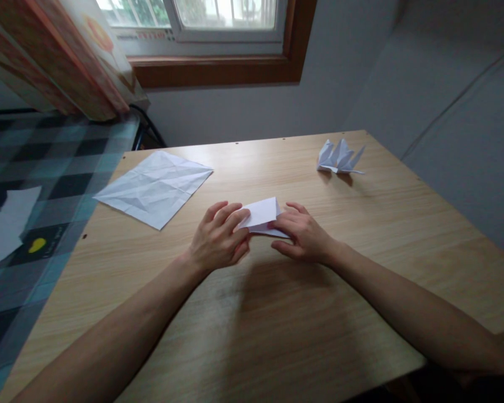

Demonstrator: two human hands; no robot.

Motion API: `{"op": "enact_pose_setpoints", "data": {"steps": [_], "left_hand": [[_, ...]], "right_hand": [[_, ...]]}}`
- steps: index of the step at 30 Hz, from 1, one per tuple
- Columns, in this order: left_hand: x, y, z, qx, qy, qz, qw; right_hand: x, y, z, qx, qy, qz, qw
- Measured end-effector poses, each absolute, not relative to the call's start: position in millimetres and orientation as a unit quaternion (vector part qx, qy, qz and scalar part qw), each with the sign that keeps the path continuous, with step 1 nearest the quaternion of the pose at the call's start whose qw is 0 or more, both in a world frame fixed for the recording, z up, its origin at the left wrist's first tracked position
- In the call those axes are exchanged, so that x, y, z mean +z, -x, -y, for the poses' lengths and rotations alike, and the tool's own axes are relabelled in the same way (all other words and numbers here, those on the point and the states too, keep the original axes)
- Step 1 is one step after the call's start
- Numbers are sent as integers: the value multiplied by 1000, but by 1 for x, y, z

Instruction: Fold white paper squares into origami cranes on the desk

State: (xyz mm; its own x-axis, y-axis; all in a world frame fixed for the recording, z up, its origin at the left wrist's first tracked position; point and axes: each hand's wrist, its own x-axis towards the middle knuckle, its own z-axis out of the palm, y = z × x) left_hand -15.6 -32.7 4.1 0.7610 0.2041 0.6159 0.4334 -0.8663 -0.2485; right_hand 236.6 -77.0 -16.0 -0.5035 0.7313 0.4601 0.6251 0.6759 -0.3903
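- Folded white paper piece, narrow and rectangular (pixel 260 212), lies between the fingertips of both hands, just above the table, one flap raised at an angle over a lower layer
- Left hand (pixel 220 238): fingers bent and held close together, their tips on the paper's left end; whether the thumb pinches it from below, I cannot tell
- Right hand (pixel 302 232): fingers bent, index tip at the right end beneath the raised flap and partly hidden by it, thumb spread away from the index finger
- Large white creased sheet of paper, opened out into a diamond (pixel 155 187), lies beyond the left fingers and to their left, well apart from them
- Small white folded-paper figures with pointed tips (pixel 340 159) stand beyond the right fingers and to their right, clear of them
- Pale wood-grained table (pixel 382 224) spreads beneath the fingers of both hands
- Blue-and-black checked cloth (pixel 109 134), with loose white paper pieces (pixel 4 229) on it, lies far to the left of the left fingers
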Motion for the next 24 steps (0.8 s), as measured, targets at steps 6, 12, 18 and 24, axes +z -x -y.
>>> {"op": "enact_pose_setpoints", "data": {"steps": [6, 12, 18, 24], "left_hand": [[5, 14, 32, -316, 917, 154, 189], [4, 11, 30, -317, 922, 163, 149], [2, 11, 29, -286, 936, 164, 124], [-1, 9, 28, -295, 927, 196, 124]], "right_hand": [[-17, -235, 75, 89, 369, 873, 307], [-16, -234, 77, 81, 374, 874, 300], [-19, -231, 77, 54, 377, 875, 299], [-20, -229, 75, 80, 367, 876, 302]]}}
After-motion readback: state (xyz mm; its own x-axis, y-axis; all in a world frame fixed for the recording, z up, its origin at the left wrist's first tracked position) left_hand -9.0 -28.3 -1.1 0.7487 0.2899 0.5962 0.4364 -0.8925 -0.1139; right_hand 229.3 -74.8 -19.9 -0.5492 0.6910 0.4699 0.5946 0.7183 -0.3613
